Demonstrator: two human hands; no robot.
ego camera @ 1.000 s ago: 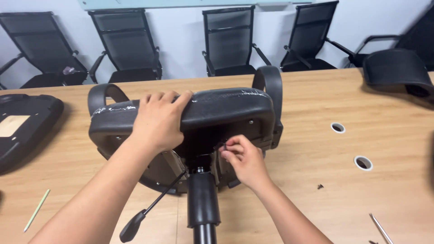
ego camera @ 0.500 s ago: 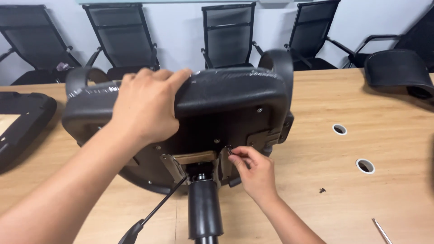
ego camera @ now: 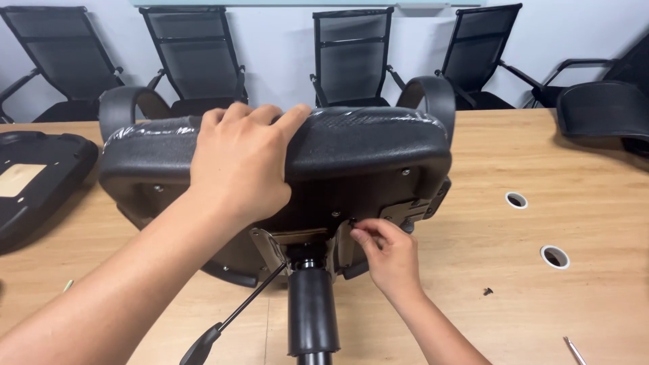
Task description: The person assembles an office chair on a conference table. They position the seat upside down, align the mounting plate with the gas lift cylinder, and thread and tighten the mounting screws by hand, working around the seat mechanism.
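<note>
Head camera looks down on a wooden table where a black office chair seat stands tipped up on its edge, its underside facing the person. The left hand lies over the seat's top edge, fingers spread and curled across the plastic-wrapped cushion, gripping it. The right hand is lower, at the metal mechanism plate bolted to the underside; its thumb and fingertips are pinched together on a small dark fastener at the plate, though the fastener is too small to tell its kind.

A black gas-lift cylinder sticks out from the mechanism toward the camera, and a thin lever with a black handle slants down to the left of it. Two curved armrests rise behind the seat, one at each end.

On the table to the right are two round cable holes, a small dark screw lying well apart from the right hand, and a thin metal tool at the lower edge. Another seat pan lies flat at the left, and a black chair back rests at the far right. Several black mesh chairs stand along the wall behind the table.
</note>
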